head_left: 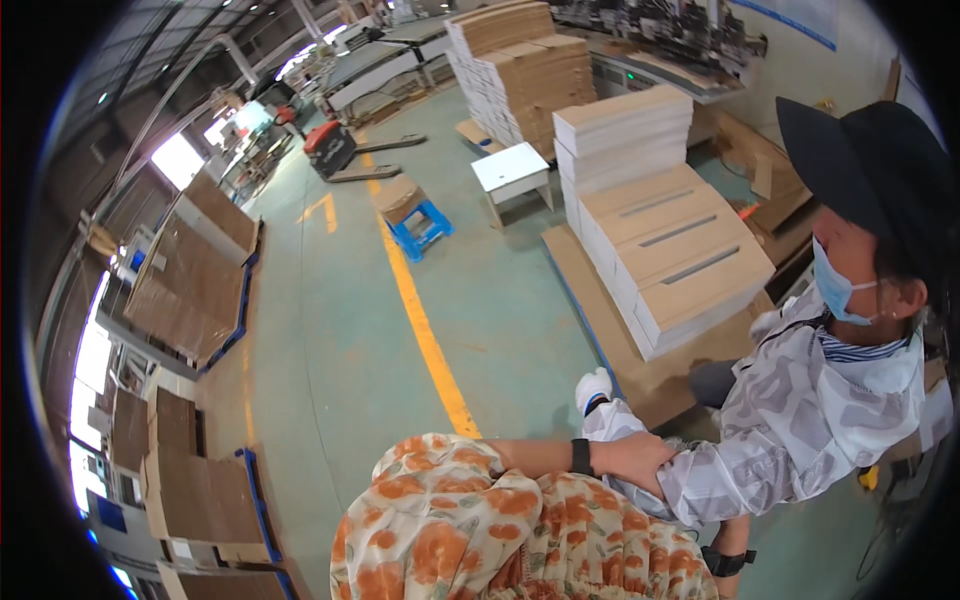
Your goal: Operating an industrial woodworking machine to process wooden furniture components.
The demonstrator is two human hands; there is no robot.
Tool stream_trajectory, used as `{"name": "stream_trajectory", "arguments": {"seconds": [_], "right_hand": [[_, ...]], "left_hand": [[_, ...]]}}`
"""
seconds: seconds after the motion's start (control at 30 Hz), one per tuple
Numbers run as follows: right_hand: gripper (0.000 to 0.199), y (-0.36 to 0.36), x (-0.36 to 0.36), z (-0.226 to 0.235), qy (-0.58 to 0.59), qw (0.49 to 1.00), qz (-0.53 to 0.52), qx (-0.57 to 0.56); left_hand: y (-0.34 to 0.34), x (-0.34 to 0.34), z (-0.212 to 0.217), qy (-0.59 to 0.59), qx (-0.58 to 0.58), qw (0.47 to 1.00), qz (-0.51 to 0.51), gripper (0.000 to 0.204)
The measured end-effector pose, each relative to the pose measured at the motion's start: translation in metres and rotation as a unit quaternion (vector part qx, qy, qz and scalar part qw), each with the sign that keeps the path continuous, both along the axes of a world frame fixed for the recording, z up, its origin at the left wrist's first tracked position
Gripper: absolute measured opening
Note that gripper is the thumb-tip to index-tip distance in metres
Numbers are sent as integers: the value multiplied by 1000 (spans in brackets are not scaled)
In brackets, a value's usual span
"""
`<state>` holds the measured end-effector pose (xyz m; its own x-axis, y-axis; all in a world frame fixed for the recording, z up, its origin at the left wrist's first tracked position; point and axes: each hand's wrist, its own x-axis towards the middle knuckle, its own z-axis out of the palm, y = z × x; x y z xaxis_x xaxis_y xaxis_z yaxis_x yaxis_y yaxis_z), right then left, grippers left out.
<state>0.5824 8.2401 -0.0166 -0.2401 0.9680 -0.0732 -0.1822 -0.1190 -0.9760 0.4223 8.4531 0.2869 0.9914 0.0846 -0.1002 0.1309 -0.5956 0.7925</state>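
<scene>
My left hand (632, 460), with a black band at the wrist, reaches across to the right. It is closed around the forearm of a co-worker's patterned grey-and-white sleeve (720, 480). My right hand (735, 537) shows only in part below that sleeve, above another black wristband; its fingers are hidden. The co-worker stands close at the right in a dark cap (870, 160) and a face mask. One white-gloved hand (594, 390) of the co-worker hangs near a pallet's edge. My orange-flowered clothing (520, 530) fills the bottom middle.
Ahead stands a stack of white-edged brown boards (670, 240) on a low pallet (640, 385), with a taller stack (520, 80) behind. A white table (512, 170), blue stool (420, 230) and red pallet truck (335, 150) stand farther off. Wrapped cartons (190, 285) line the left.
</scene>
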Motion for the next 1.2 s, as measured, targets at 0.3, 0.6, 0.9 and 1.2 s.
{"name": "stream_trajectory", "arguments": {"seconds": [0.3,0.6,0.9,1.2], "right_hand": [[38,116,-58,108,-195,940,97,264],[53,136,-225,286,-507,756,362,199],[47,95,-123,322,-197,946,166,194],[34,-56,88,123,-128,964,-103,-208]], "left_hand": [[-65,-131,-29,-130,85,944,290,57],[-228,-214,-26,-111,121,770,617,35],[-20,-273,-19,59,460,630,623,47],[56,-393,58,107,569,455,677,85]]}}
